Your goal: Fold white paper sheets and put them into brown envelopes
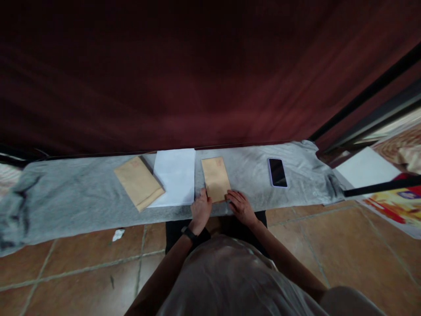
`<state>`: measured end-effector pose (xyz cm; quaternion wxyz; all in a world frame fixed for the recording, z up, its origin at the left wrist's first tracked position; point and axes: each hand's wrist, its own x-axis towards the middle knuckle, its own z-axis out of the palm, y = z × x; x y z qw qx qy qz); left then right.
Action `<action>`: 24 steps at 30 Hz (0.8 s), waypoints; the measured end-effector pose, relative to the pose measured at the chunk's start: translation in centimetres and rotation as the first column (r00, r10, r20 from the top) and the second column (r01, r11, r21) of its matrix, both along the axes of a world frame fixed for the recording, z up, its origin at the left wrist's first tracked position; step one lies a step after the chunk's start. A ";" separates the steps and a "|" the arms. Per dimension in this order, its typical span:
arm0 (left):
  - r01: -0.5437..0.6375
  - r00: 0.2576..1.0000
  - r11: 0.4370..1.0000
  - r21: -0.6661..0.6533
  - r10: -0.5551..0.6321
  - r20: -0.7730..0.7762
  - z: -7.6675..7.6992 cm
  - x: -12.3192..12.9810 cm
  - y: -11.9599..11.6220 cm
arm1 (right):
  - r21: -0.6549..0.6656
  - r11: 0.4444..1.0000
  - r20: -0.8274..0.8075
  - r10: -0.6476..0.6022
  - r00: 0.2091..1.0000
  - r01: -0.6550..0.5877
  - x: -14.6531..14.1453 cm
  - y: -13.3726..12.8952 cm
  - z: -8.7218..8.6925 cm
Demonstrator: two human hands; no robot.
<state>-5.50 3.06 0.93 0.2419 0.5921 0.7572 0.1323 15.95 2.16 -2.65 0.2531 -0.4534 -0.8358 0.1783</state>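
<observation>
A tan envelope (216, 177) lies flat on the grey cloth in front of me. My left hand (201, 207) rests at its lower left corner, the index finger pointing forward and the other fingers curled in. At the lower right corner, the fingers of my right hand (241, 206) are slightly spread and touch the edge. Left of this envelope is a white paper sheet (176, 175). Another tan envelope or a stack of them (138, 182) lies tilted, overlapping the sheet's left side.
A phone (278, 172) with a purple edge lies on the grey cloth (82, 197) to the right. Behind the narrow surface hangs a dark red curtain-like backdrop (197, 96). Dark bars and a colourful printed sheet (397, 204) are at the far right. A white scrap (118, 234) is on the tiled floor.
</observation>
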 end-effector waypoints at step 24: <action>0.654 0.752 0.699 0.289 -0.640 -0.156 -3.9 1.9 12.6 | -0.049 0.998 0.001 -0.032 0.999 0.032 -0.1 -0.1 -0.9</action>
